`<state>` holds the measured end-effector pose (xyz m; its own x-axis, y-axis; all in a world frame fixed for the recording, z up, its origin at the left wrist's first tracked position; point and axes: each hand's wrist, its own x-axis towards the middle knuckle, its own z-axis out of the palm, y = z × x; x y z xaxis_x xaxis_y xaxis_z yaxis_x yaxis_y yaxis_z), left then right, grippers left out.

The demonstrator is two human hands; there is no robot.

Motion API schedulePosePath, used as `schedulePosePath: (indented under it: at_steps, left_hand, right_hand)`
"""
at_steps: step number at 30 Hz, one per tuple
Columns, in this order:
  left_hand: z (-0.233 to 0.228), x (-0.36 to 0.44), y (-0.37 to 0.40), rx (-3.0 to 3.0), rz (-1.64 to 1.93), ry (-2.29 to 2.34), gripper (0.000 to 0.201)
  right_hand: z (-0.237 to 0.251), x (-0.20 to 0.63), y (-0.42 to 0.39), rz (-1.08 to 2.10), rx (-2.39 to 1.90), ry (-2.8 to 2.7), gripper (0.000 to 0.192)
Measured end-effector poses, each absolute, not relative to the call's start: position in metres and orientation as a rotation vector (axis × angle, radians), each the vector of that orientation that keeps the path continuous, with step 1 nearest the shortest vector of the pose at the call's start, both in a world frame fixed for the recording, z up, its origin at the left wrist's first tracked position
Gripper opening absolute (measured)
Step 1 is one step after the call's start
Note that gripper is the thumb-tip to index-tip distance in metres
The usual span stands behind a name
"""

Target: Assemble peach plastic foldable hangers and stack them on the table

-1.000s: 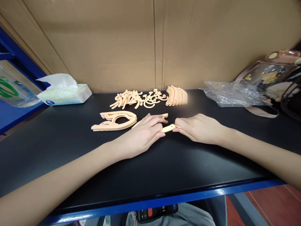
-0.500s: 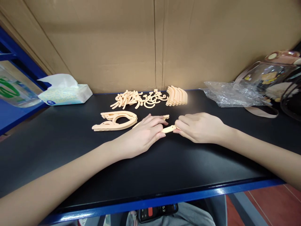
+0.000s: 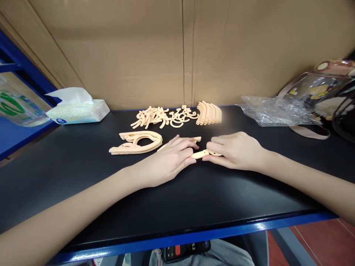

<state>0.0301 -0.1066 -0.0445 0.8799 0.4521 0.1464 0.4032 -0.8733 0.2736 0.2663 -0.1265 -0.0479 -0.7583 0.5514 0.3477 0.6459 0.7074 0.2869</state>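
Barely shifted: left hand (image 3: 166, 162) and right hand (image 3: 235, 149) both pinch-grip the hanger piece (image 3: 202, 153), mid-join; next, press ends together.

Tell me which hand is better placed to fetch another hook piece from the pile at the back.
Probably the right hand: only its fingers pinch the end of the peach plastic piece, and it lies nearer the hook pile. The left hand lies flat, pressing the piece down.
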Motion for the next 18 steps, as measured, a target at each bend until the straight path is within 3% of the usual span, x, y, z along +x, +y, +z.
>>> schedulePosePath:
  at_steps: [18]
  left_hand:
    - [-0.0442,0.0313,-0.1075,2.845,0.268,0.66,0.033]
  right_hand:
    - [-0.0471,0.2658,-0.1277,-0.628,-0.979,-2.68,0.044]
